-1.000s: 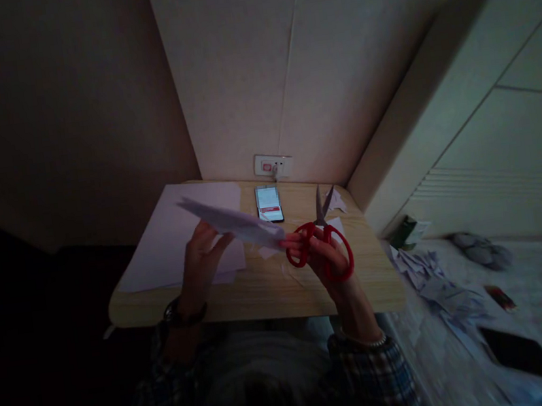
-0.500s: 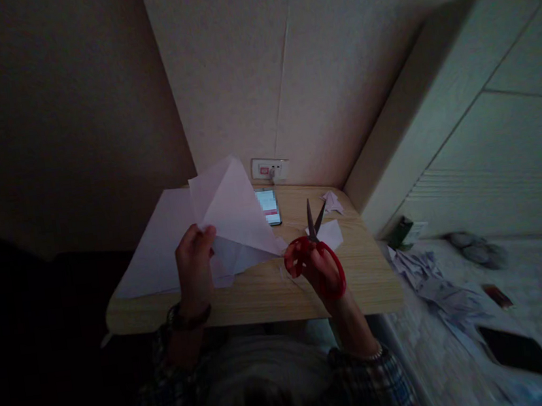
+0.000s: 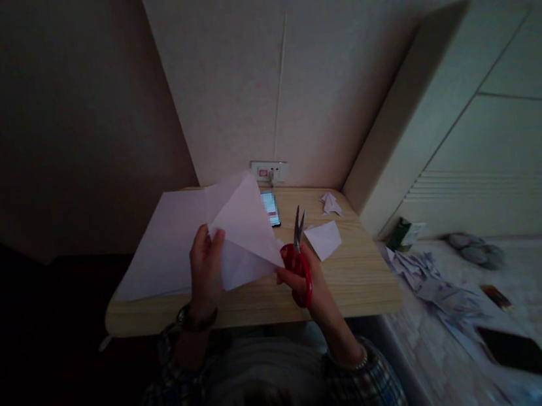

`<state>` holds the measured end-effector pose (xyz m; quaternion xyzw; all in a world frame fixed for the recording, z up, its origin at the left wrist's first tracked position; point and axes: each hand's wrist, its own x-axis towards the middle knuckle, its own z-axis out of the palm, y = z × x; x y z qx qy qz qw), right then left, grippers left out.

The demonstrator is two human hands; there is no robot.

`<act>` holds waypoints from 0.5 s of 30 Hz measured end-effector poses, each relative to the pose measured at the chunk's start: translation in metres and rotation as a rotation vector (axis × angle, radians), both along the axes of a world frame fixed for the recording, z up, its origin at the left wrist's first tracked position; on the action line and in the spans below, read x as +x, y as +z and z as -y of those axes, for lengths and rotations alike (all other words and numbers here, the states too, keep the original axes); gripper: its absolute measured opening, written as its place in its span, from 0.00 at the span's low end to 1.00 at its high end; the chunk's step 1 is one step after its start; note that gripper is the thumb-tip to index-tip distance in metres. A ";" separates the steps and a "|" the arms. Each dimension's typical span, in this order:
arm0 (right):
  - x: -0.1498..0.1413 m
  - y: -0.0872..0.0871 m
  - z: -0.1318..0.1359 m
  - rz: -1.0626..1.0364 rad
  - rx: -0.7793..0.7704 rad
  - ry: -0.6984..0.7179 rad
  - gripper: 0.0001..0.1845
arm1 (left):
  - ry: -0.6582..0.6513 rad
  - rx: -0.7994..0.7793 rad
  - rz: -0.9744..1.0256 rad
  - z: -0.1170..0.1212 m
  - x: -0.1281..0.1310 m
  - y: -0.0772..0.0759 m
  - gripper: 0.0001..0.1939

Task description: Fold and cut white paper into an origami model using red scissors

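My left hand (image 3: 205, 264) pinches a folded sheet of white paper (image 3: 246, 222) by its left side, holding it tilted above the table. A diagonal fold runs up the sheet to its top corner. Red-handled scissors (image 3: 299, 268) hang on my right hand (image 3: 313, 283), their blades pointing up and slightly apart. The fingertips of that hand are at the sheet's lower right corner; whether they grip it is hard to see. More white paper (image 3: 158, 250) lies flat on the table to the left, partly behind the held sheet.
On the wooden table (image 3: 359, 278) are a lit phone (image 3: 270, 208), a white paper piece (image 3: 325, 239) and a small folded paper shape (image 3: 331, 204). A wall socket (image 3: 270, 171) with a plug sits behind. Crumpled paper (image 3: 434, 288) and a dark tablet (image 3: 516, 351) lie on the bed at right.
My right hand has moved left to the sheet's corner, and the scissor blades have come closer together. My left hand and the sheet have shifted slightly right and down.
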<state>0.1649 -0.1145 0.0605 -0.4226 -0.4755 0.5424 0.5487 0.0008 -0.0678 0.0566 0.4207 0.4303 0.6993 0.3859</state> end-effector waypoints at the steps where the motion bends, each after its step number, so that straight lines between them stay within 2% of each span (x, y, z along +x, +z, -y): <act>1: -0.001 0.000 0.000 0.012 -0.003 0.001 0.14 | -0.002 -0.003 -0.023 0.000 0.001 0.001 0.08; 6: -0.003 0.001 0.001 0.052 -0.007 0.027 0.15 | -0.035 -0.036 -0.093 0.000 0.005 0.003 0.19; 9: 0.002 -0.002 -0.001 0.039 0.030 0.055 0.16 | -0.012 -0.052 -0.055 -0.001 0.004 0.003 0.19; 12: 0.011 -0.010 -0.003 -0.039 0.086 0.166 0.22 | 0.030 -0.052 0.020 -0.002 0.003 0.002 0.19; 15: 0.018 -0.018 0.001 -0.094 0.093 0.349 0.29 | 0.053 -0.058 0.101 -0.004 0.002 0.003 0.21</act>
